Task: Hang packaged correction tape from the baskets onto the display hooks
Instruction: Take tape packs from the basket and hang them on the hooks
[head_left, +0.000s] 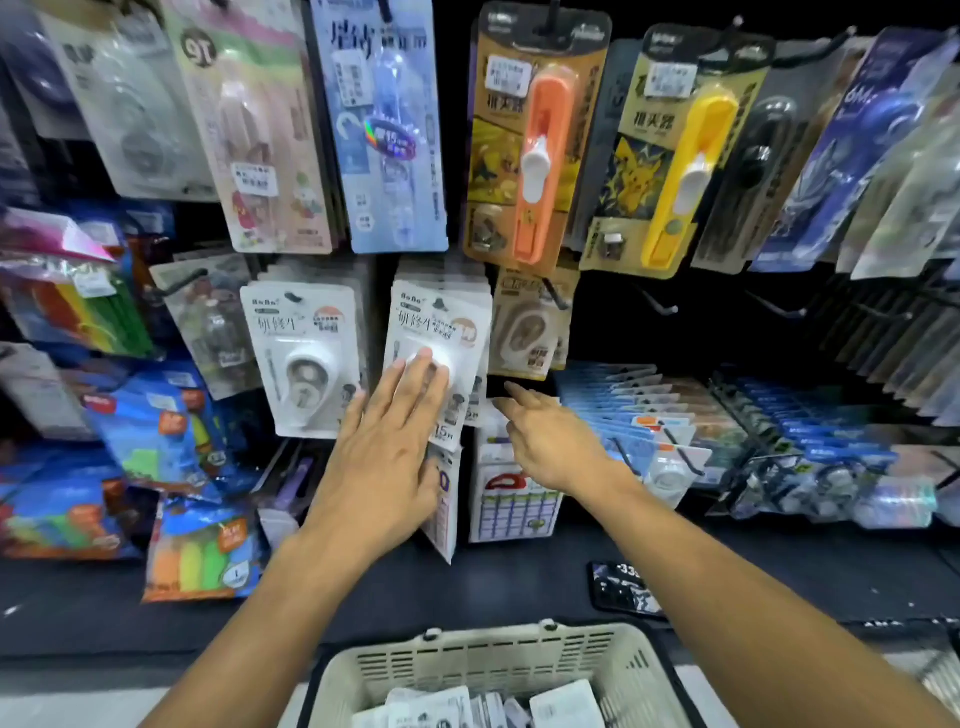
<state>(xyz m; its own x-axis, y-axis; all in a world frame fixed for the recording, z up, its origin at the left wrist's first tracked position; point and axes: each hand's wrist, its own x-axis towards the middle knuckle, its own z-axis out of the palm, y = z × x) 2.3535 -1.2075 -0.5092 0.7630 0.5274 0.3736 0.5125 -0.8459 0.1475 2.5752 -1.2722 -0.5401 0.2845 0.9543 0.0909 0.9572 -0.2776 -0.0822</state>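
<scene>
- The left hand (387, 441) lies flat, fingers straight, pressing the front pack of the hung white correction tape stack (441, 332) on the middle display hook.
- The right hand (545, 441) is empty, fingers loosely extended, reaching toward the gap just right of that stack, below a beige pack (530, 322).
- More packaged tape lies flat in the cream basket (498, 654) at the near edge, directly below and between both forearms.
- A second white stack (306, 353) hangs just left of the pressed one.
- Judgement: the next pack sits nearer than either hand; the empty right hand looks better placed to draw back for it, turning the pack upright so its hang hole faces the hook tip.
</scene>
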